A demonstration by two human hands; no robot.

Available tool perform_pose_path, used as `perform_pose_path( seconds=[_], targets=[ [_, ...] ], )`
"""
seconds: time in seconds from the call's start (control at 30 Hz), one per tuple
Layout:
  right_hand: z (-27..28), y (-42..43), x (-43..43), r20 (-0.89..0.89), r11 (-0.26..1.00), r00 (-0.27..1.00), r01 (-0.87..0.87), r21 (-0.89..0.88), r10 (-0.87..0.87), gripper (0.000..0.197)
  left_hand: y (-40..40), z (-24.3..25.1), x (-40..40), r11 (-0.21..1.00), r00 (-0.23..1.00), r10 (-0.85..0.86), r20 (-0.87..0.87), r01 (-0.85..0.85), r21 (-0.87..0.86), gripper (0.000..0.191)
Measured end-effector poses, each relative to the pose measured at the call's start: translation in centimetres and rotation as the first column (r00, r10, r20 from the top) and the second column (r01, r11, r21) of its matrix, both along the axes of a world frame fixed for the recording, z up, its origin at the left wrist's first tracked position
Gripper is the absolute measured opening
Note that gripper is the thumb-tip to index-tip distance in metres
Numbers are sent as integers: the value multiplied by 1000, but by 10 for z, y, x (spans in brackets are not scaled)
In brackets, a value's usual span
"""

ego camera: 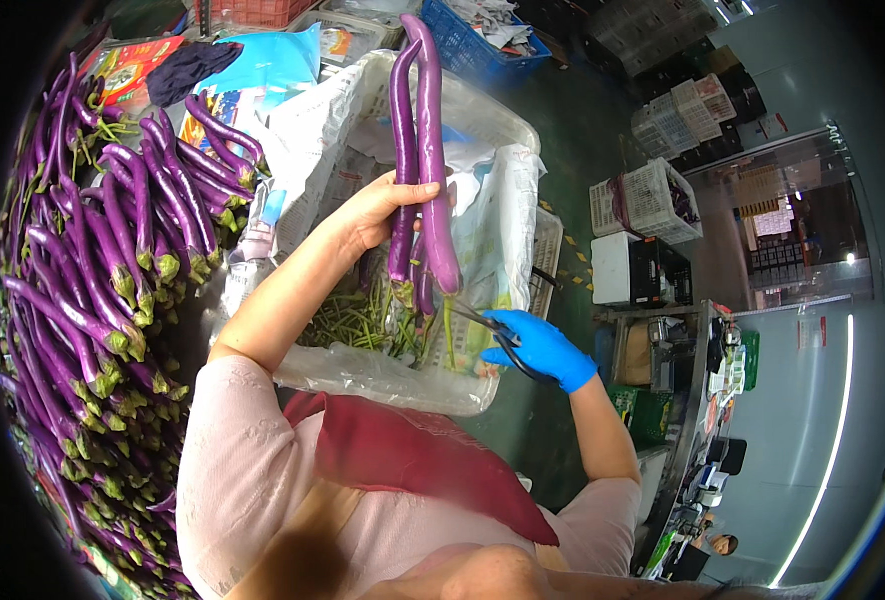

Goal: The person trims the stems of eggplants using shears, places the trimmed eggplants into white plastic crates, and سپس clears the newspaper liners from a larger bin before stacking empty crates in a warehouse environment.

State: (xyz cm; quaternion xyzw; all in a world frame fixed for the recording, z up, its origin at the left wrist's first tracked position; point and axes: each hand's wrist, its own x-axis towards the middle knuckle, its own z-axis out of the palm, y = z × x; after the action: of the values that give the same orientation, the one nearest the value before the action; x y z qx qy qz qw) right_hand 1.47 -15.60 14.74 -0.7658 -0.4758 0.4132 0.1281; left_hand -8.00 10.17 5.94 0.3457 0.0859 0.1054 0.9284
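My bare left hand [377, 208] grips two long purple eggplants, a paler one [430, 120] and a darker, bent one [402, 112]. Both are held lengthwise above a white plastic crate [523, 127] lined with newspaper. In a blue glove, my right hand [551, 351] holds dark-handled scissors [504, 334]. The blades reach the green stem [449, 330] at the paler eggplant's lower end; whether they touch it I cannot tell. Green stem trimmings [352, 319] lie inside the crate, along with a smaller purple eggplant piece [421, 281] partly hidden behind the held ones.
A large heap of eggplants [90, 315] covers the left side. Behind it lie a dark cloth [191, 71] and a blue plastic bag [281, 64]. A blue basket [442, 37] with paper stands beyond the crate. White crates [634, 199] and a metal table [701, 360] stand right.
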Motion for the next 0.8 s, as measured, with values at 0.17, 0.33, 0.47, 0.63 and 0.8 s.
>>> perform_pose_path(
  seconds=[0.17, 0.33, 0.47, 0.63, 0.8],
  targets=[
    [-55, 4, 9, 284, 967, 949, -190, 172, 136, 41, -13, 4, 6, 995, 998, -45, -42, 48, 82, 39],
    [-82, 6, 15, 295, 983, 950, -144, 110, 107, 27, -9, -32, 7, 985, 981, 113, -155, -90, 147, 38],
    [-99, -7, 17, 242, 968, 970, -35, 247, -27, 30, 0, -26, -12, 935, 947, 273, -170, -220, 277, 27],
    [-123, -18, 26, -323, 802, 807, 567, 189, -495, 24, -7, 21, -47, 973, 948, 229, 219, -230, -25, 56],
    [-106, 11, 4, -451, 845, 773, 530, 75, -445, 18, 16, 86, -155, 889, 870, 341, 357, -422, 179, 77]
  ],
)
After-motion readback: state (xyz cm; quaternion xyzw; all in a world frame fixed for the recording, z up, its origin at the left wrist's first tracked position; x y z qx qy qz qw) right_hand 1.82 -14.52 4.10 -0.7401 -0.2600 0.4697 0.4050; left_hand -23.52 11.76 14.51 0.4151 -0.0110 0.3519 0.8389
